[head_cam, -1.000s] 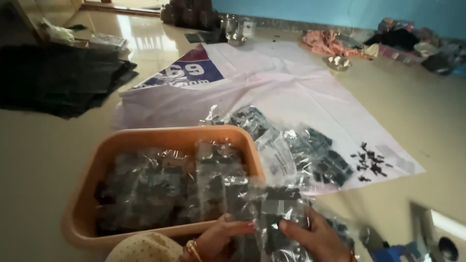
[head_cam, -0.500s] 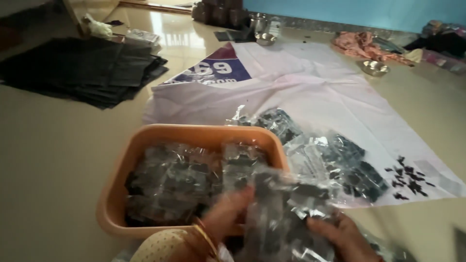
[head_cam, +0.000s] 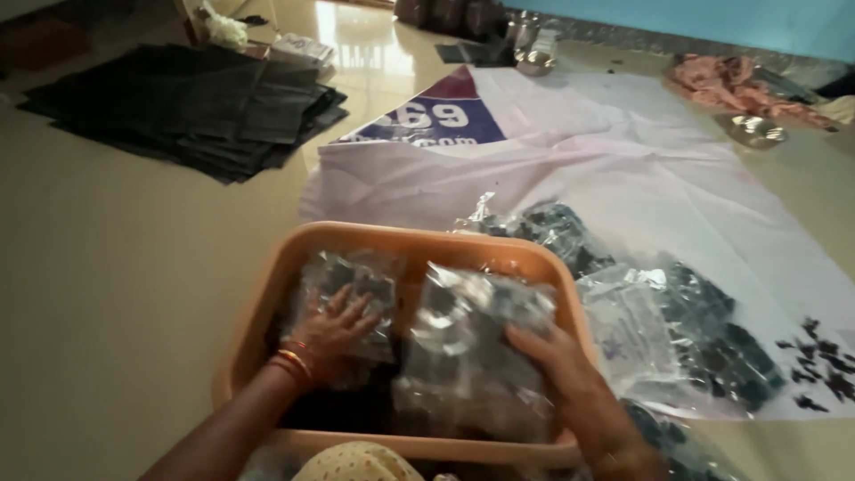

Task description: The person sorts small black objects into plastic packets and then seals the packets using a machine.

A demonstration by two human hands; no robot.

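Note:
An orange plastic tub [head_cam: 267, 294] sits on the floor in front of me, filled with clear plastic packets of small dark parts. My left hand [head_cam: 334, 325], with bangles at the wrist, lies flat with spread fingers on a packet [head_cam: 352, 272] in the tub's left half. My right hand [head_cam: 557, 361] presses down on a larger crinkled packet [head_cam: 468, 343] in the tub's right half, fingers resting on its right edge.
More clear packets [head_cam: 677, 321] lie heaped right of the tub on a white printed sheet [head_cam: 606, 169]. Small loose dark parts [head_cam: 815, 361] are scattered at far right. A stack of black sheets [head_cam: 191, 102] lies far left. Metal bowls [head_cam: 753, 129] stand beyond.
Both hands held a packet up near the tub's front edge; now they are down inside the tub, each pressing on a packet. The view has shifted left.

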